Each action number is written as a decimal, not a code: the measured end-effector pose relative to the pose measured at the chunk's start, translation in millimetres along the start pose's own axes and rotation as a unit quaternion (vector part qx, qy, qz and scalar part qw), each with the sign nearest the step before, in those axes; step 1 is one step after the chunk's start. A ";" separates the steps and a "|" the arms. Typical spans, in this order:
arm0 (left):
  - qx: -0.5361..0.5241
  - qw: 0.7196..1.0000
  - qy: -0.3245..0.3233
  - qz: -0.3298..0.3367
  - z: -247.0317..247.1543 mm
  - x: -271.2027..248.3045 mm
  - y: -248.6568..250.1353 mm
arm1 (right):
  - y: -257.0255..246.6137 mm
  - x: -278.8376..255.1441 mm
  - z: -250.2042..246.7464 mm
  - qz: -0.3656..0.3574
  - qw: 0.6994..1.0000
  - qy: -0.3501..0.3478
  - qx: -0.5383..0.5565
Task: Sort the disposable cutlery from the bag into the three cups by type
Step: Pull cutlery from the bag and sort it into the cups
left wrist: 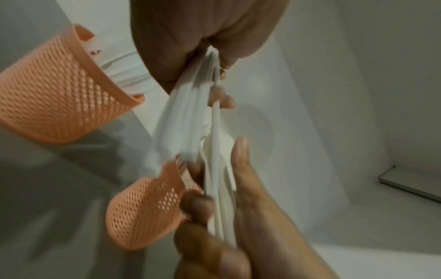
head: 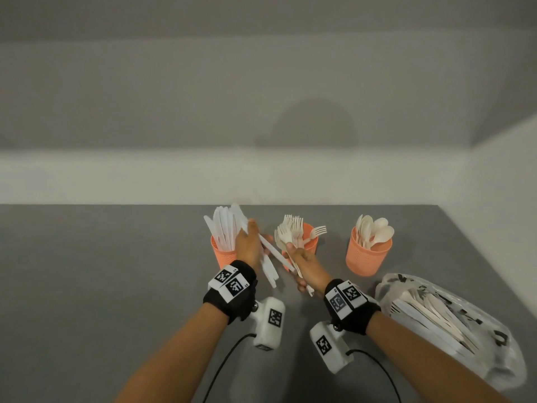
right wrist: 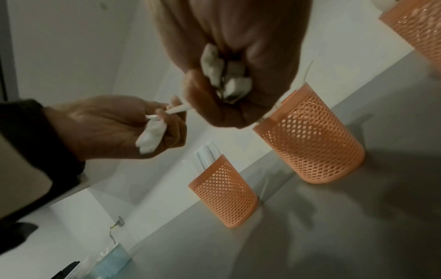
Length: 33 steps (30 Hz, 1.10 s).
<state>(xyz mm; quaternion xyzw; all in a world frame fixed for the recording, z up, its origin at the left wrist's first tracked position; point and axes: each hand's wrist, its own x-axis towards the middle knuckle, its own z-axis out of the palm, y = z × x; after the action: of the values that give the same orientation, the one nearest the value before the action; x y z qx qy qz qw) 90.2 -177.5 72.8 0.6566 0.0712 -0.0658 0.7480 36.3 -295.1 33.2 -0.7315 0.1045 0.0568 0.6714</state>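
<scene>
Three orange mesh cups stand in a row: the knife cup (head: 221,255) on the left, the fork cup (head: 310,238) in the middle, the spoon cup (head: 367,258) on the right. My left hand (head: 249,241) grips a bunch of white knives (head: 268,270) beside the knife cup, blades up. My right hand (head: 300,258) holds a bundle of pale forks (head: 283,235), tines up, in front of the fork cup. One knife (head: 277,254) slants between the two hands. The left wrist view shows the knives (left wrist: 181,122) fanned between the left hand (left wrist: 203,37) and the right hand (left wrist: 241,198).
A clear plastic bag (head: 453,324) with more cutlery lies on the grey table (head: 116,271) at the right, near my right forearm. A white wall runs behind the cups. Cables trail from both wrist cameras toward the near edge.
</scene>
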 end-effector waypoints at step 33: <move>0.266 0.921 0.042 0.280 -62.6 108.4 -16.6 | -8.9 46.0 16.5 -0.064 0.993 0.095 0.017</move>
<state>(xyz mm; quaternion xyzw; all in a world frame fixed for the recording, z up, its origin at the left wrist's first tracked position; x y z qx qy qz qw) 192.1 -118.1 27.7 0.8265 -0.1043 0.1579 0.5302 84.0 -281.4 30.0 -0.7275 0.1216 -0.0578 0.6728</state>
